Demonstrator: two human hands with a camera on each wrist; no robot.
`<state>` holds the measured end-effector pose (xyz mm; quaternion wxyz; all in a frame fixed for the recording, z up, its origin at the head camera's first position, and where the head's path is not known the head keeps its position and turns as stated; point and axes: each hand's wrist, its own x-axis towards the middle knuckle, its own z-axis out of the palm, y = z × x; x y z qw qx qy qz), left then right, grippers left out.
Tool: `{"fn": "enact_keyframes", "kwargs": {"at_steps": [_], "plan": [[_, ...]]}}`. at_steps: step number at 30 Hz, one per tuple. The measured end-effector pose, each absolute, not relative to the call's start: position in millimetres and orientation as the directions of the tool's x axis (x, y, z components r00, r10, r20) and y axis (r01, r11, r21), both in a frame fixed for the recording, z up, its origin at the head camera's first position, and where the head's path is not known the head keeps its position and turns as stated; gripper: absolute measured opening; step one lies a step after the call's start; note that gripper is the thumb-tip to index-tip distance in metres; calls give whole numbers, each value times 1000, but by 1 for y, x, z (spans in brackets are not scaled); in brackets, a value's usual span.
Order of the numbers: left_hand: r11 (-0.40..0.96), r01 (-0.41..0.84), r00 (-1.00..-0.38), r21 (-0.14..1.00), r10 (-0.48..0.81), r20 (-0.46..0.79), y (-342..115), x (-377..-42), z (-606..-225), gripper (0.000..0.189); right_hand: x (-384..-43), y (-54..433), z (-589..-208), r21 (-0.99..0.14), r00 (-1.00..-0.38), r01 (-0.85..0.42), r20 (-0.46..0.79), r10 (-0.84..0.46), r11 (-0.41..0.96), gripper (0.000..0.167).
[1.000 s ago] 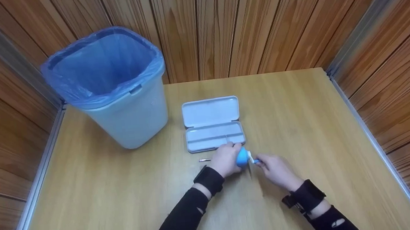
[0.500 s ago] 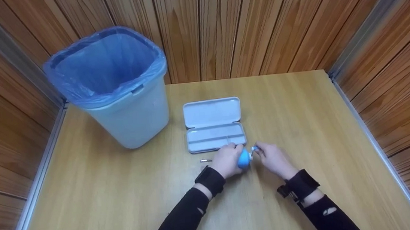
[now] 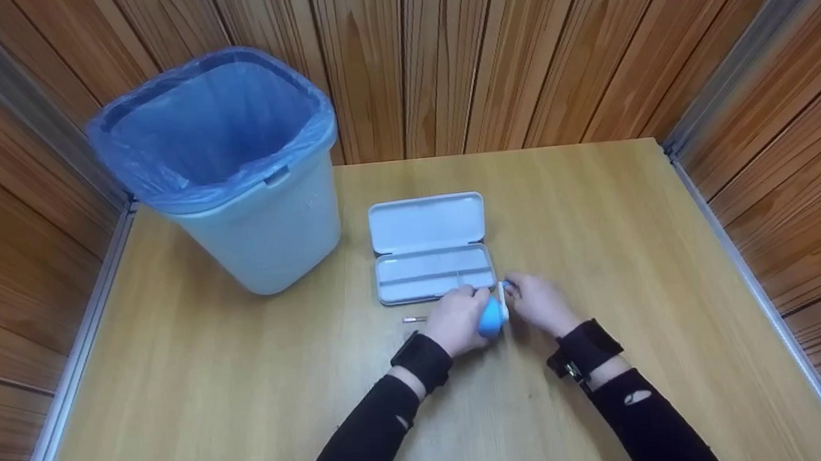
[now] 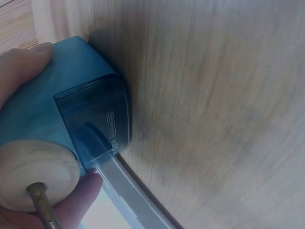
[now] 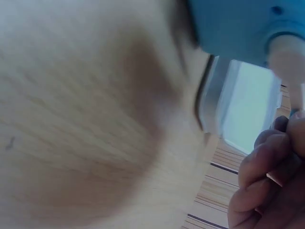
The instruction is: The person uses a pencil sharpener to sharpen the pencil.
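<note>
My left hand (image 3: 455,322) grips a blue crank pencil sharpener (image 3: 490,318) on the table, thumb and fingers round its body. In the left wrist view its dark see-through shavings drawer (image 4: 97,117) shows, and a pencil (image 4: 42,205) sticks out of the round cream-coloured front. The pencil's end juts out left of the hand in the head view. My right hand (image 3: 540,304) pinches the blue knob of the white crank (image 3: 503,300), which points away from me. Just beyond the hands lies an open pencil case (image 3: 425,225) with a divided tray.
A pale bin (image 3: 268,237) lined with a blue bag (image 3: 213,136) stands at the back left of the wooden table (image 3: 249,427). Wood-panelled walls (image 3: 431,55) close off the back and both sides.
My right hand has moved up and slightly left, turning the crank from pointing low and right to pointing away. The left hand has kept its grip on the sharpener in place.
</note>
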<state>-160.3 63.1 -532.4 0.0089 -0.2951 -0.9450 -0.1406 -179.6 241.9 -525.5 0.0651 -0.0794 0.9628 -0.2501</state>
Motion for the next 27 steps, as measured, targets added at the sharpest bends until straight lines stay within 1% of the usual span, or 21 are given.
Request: {"fn": "enact_keyframes", "kwargs": {"at_steps": [5,9,12,15,19,23,27], "plan": [[784,558,-826,270,555,96,64,-160,-532,59,-181,243,-536,-439,-976,-131,-99,-193,889,12],[786,556,-828,272,554,90,64,-160,-532,59,-180,242,-543,-432,-971,-133,-124,-205,892,16],[785,554,-829,276,552,93,64,-160,-532,58,-179,241,-545,-420,-965,-145,-141,-222,896,15],[788,550,-831,278,548,91,64,-160,-531,58,-177,239,-547,-382,-960,-160,-153,-233,910,13],[797,540,-837,272,541,76,64,-160,-530,58,-172,237,-550,-330,-959,-191,-139,-248,924,11],[804,529,-843,270,536,56,66,-160,-530,56,-164,237,-554,-290,-954,-244,-98,-282,925,8],[807,524,-847,271,527,69,66,-159,-532,56,-154,239,-557,-270,-947,-291,-54,-316,918,12]]}}
